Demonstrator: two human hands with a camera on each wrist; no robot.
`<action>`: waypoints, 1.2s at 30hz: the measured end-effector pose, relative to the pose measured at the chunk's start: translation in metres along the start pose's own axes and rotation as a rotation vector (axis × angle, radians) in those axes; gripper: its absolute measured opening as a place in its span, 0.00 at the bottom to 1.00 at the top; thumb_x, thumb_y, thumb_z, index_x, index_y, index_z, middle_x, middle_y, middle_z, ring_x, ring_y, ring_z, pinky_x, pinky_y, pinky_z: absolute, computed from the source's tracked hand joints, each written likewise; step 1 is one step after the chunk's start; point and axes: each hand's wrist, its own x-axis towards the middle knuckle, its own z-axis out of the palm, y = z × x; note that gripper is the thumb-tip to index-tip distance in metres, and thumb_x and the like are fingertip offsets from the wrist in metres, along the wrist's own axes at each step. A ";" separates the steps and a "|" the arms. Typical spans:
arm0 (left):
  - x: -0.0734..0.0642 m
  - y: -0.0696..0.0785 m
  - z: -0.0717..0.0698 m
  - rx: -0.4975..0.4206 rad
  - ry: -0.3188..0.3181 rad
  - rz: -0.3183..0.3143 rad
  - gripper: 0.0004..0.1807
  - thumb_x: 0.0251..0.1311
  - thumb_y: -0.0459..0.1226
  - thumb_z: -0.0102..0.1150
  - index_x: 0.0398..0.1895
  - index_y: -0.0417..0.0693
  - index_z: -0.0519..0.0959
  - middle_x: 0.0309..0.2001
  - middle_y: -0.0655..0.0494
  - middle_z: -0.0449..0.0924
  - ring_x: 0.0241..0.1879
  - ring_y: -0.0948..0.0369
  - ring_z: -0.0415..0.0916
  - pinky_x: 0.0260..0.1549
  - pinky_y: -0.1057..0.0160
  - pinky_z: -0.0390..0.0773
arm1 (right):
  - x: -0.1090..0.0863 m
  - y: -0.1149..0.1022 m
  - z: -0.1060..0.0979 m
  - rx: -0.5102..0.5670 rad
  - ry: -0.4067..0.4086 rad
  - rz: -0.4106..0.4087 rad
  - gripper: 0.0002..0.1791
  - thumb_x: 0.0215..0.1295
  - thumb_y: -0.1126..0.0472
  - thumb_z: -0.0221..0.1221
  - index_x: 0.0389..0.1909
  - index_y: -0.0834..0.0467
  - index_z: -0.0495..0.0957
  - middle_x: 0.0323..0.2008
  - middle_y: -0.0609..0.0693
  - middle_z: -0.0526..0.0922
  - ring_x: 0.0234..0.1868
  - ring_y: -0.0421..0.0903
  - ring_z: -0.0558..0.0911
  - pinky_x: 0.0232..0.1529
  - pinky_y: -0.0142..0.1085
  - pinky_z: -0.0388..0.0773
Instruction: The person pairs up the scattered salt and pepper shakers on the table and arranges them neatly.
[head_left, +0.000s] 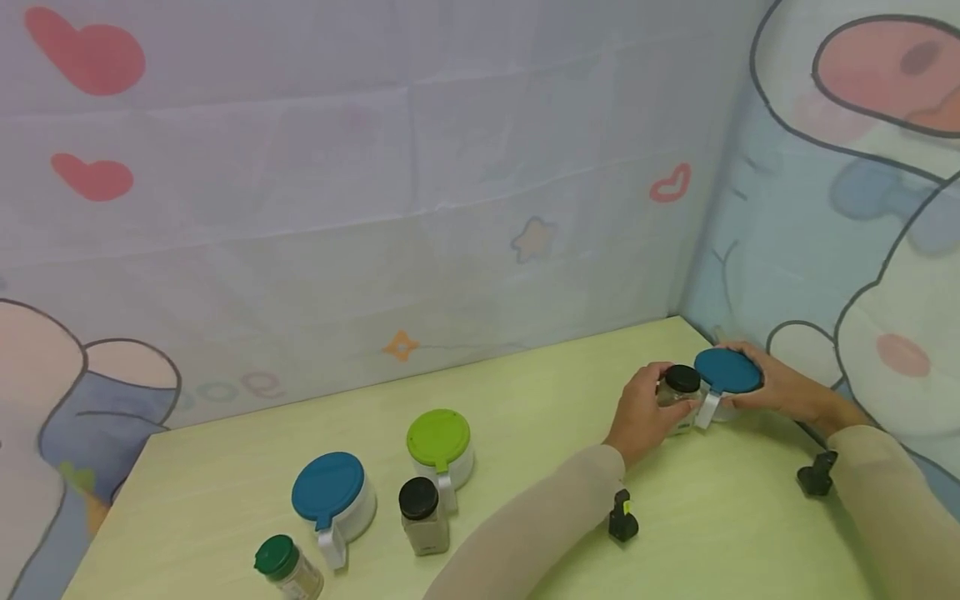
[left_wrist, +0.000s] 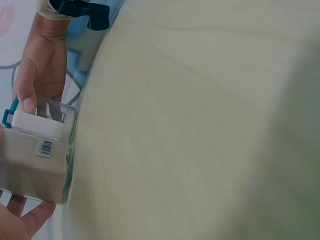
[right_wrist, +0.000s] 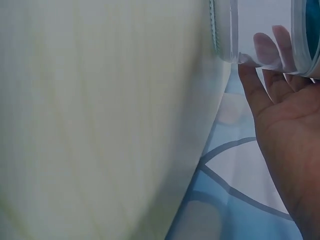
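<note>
At the far right of the table, my left hand grips a glass spice jar with a black lid. Thumb and fingers lie on opposite sides of it. In the left wrist view the same jar shows brownish contents and a small barcode label. Right beside it, my right hand holds a clear seasoning pot with a blue lid and a white handle pointing toward the front. The right wrist view shows fingers through the clear wall of this pot.
Further left stand a green-lidded pot, another blue-lidded pot, another black-lidded jar and a green-capped shaker. A printed cloth hangs behind the table and along its right edge.
</note>
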 end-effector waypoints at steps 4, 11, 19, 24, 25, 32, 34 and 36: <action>-0.002 0.002 -0.005 -0.001 -0.002 0.003 0.26 0.64 0.43 0.69 0.63 0.51 0.74 0.56 0.61 0.78 0.57 0.68 0.75 0.57 0.70 0.75 | -0.002 0.000 -0.001 -0.018 0.001 -0.005 0.45 0.64 0.66 0.67 0.76 0.59 0.52 0.67 0.66 0.61 0.53 0.30 0.73 0.44 0.32 0.80; -0.007 0.009 -0.013 -0.008 -0.019 0.004 0.26 0.64 0.44 0.69 0.64 0.52 0.74 0.56 0.62 0.78 0.57 0.69 0.74 0.56 0.70 0.75 | -0.006 0.001 -0.003 -0.011 0.013 -0.036 0.46 0.62 0.69 0.67 0.77 0.60 0.53 0.66 0.61 0.59 0.53 0.28 0.71 0.44 0.31 0.79; -0.013 0.011 -0.025 0.004 -0.009 0.029 0.25 0.63 0.43 0.70 0.62 0.51 0.75 0.56 0.63 0.79 0.56 0.70 0.74 0.57 0.69 0.76 | -0.004 0.004 -0.003 -0.004 0.023 -0.016 0.44 0.61 0.70 0.67 0.74 0.57 0.55 0.66 0.66 0.60 0.52 0.26 0.70 0.44 0.29 0.78; -0.018 0.011 -0.034 0.015 -0.009 0.042 0.24 0.62 0.41 0.71 0.61 0.51 0.76 0.54 0.62 0.80 0.54 0.71 0.74 0.55 0.72 0.75 | -0.003 0.007 -0.005 -0.028 0.042 -0.022 0.45 0.59 0.71 0.69 0.74 0.60 0.56 0.64 0.59 0.62 0.52 0.26 0.70 0.44 0.27 0.76; -0.019 0.012 -0.036 0.016 -0.011 0.043 0.25 0.62 0.41 0.71 0.61 0.51 0.76 0.54 0.62 0.80 0.54 0.71 0.74 0.54 0.72 0.75 | -0.003 0.007 -0.005 -0.028 0.042 -0.020 0.45 0.59 0.71 0.69 0.74 0.60 0.56 0.64 0.58 0.62 0.52 0.26 0.69 0.44 0.27 0.76; -0.026 0.012 -0.050 0.022 -0.015 0.037 0.27 0.62 0.41 0.71 0.63 0.51 0.75 0.54 0.62 0.80 0.53 0.71 0.74 0.53 0.71 0.76 | 0.002 0.003 -0.006 -0.070 0.016 0.005 0.44 0.61 0.67 0.69 0.75 0.58 0.56 0.68 0.62 0.61 0.54 0.29 0.70 0.45 0.29 0.76; -0.027 0.012 -0.053 0.019 -0.012 0.034 0.27 0.62 0.41 0.71 0.63 0.51 0.75 0.54 0.62 0.79 0.53 0.71 0.74 0.53 0.71 0.76 | 0.003 -0.001 -0.006 -0.096 -0.004 0.025 0.45 0.62 0.63 0.69 0.76 0.55 0.55 0.70 0.63 0.59 0.55 0.32 0.69 0.45 0.30 0.76; -0.029 0.012 -0.055 0.009 -0.009 0.029 0.26 0.62 0.40 0.71 0.62 0.51 0.75 0.54 0.62 0.79 0.53 0.71 0.74 0.53 0.72 0.76 | 0.006 -0.005 -0.006 -0.099 -0.020 0.028 0.45 0.63 0.62 0.68 0.77 0.54 0.54 0.72 0.66 0.56 0.57 0.37 0.68 0.45 0.31 0.76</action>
